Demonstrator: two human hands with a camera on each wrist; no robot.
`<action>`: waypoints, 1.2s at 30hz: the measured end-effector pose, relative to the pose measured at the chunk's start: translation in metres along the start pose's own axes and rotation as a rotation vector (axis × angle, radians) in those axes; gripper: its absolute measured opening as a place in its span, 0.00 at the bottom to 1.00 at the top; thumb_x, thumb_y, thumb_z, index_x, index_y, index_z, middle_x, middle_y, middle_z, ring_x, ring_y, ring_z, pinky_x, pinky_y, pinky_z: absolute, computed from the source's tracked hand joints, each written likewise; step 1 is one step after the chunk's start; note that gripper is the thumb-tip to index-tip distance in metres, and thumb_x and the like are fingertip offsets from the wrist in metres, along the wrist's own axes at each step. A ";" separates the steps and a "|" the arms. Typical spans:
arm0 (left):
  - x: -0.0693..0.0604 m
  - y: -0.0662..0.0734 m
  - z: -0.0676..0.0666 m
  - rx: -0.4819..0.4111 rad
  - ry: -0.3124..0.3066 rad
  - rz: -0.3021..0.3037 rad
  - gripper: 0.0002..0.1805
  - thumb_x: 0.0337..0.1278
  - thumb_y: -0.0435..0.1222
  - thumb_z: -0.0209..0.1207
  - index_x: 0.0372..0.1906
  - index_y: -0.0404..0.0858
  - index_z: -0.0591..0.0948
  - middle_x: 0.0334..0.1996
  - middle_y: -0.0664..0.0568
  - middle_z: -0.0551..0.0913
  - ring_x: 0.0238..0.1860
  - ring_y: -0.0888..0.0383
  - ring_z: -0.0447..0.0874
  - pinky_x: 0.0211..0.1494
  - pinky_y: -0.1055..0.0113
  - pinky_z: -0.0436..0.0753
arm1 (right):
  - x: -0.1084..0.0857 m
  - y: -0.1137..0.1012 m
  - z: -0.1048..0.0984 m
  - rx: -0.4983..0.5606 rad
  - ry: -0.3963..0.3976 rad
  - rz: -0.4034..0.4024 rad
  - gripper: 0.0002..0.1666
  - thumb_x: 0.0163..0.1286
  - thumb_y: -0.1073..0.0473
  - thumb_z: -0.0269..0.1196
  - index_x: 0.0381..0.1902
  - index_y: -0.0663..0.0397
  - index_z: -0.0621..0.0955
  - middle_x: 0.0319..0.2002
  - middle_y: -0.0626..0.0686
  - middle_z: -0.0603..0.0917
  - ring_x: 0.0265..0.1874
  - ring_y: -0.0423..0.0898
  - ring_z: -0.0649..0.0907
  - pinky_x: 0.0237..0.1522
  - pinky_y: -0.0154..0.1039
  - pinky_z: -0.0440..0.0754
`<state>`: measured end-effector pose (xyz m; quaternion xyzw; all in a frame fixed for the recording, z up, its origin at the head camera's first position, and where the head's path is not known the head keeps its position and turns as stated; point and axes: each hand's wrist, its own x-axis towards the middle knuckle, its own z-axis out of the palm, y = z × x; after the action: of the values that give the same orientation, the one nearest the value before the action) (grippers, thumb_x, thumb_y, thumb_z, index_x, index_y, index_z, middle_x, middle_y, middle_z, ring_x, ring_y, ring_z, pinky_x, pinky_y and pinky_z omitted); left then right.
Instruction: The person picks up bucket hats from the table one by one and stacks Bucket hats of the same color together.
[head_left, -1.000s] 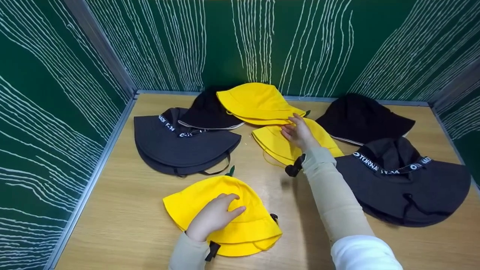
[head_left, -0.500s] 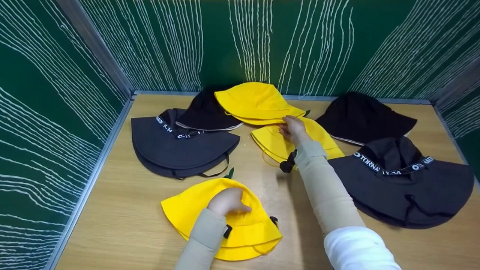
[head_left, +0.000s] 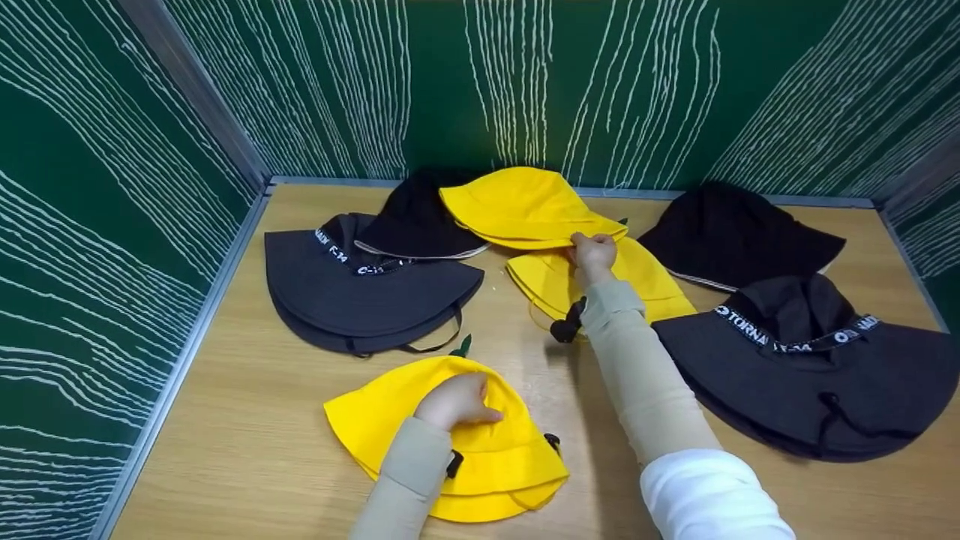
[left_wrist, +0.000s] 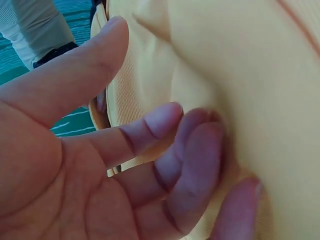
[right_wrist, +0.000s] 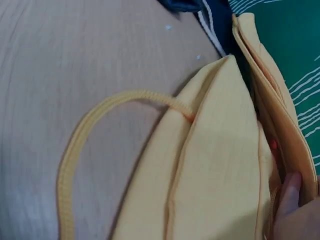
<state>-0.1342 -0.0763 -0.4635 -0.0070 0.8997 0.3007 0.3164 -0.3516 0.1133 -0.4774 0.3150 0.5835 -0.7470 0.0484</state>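
Note:
Nearest to me, a yellow bucket hat (head_left: 375, 409) with a green leaf tab lies on the table. My left hand (head_left: 459, 401) rests on its crown; in the left wrist view the fingertips touch the yellow cloth while the thumb stands apart. Farther back, my right hand (head_left: 596, 255) pinches the brim of another yellow hat (head_left: 525, 202) by the back wall. Below that brim lies a third yellow hat (head_left: 652, 281), partly hidden by my right hand and wrist. Its yellow cord (right_wrist: 75, 140) loops over the table in the right wrist view.
Dark grey wide-brimmed hats lie on the left (head_left: 375, 300) and on the right (head_left: 795, 397). Behind them are a black hat (head_left: 420, 217), partly under the back yellow one, and another black hat (head_left: 735, 232). Green walls (head_left: 442, 82) with white lines enclose the wooden table (head_left: 247, 427).
My left hand has moved right and settled lower on the front hat's crown. My right hand has gone from hovering at the back yellow hat's brim to gripping it.

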 end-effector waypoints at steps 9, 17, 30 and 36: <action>0.000 0.001 0.005 0.002 0.008 -0.003 0.27 0.54 0.43 0.65 0.57 0.35 0.75 0.51 0.46 0.80 0.44 0.54 0.74 0.60 0.57 0.73 | -0.016 -0.020 -0.007 0.156 -0.061 0.050 0.09 0.69 0.68 0.53 0.41 0.49 0.68 0.39 0.48 0.68 0.23 0.43 0.71 0.32 0.32 0.76; -0.001 -0.003 0.005 -0.020 -0.014 -0.013 0.31 0.57 0.44 0.63 0.62 0.34 0.71 0.56 0.45 0.78 0.49 0.52 0.75 0.63 0.56 0.72 | -0.038 -0.039 0.000 0.375 -0.188 -0.045 0.09 0.69 0.69 0.52 0.38 0.50 0.67 0.35 0.50 0.67 0.10 0.41 0.60 0.16 0.30 0.63; -0.002 -0.002 0.002 -0.123 0.066 0.019 0.17 0.66 0.48 0.52 0.43 0.36 0.75 0.23 0.53 0.68 0.24 0.57 0.67 0.28 0.67 0.68 | -0.086 -0.057 -0.019 0.881 -0.424 0.043 0.12 0.68 0.75 0.48 0.35 0.51 0.65 0.45 0.52 0.65 0.42 0.48 0.71 0.42 0.38 0.71; -0.005 0.005 -0.001 -0.447 0.292 0.181 0.25 0.69 0.43 0.50 0.62 0.32 0.65 0.42 0.43 0.78 0.43 0.50 0.77 0.49 0.59 0.77 | -0.117 -0.039 -0.052 0.984 -0.538 0.120 0.11 0.67 0.74 0.50 0.32 0.53 0.69 0.41 0.53 0.72 0.38 0.48 0.77 0.42 0.41 0.76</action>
<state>-0.1313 -0.0741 -0.4573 -0.0394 0.8440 0.5145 0.1460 -0.2539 0.1383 -0.3893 0.1315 0.1145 -0.9810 0.0853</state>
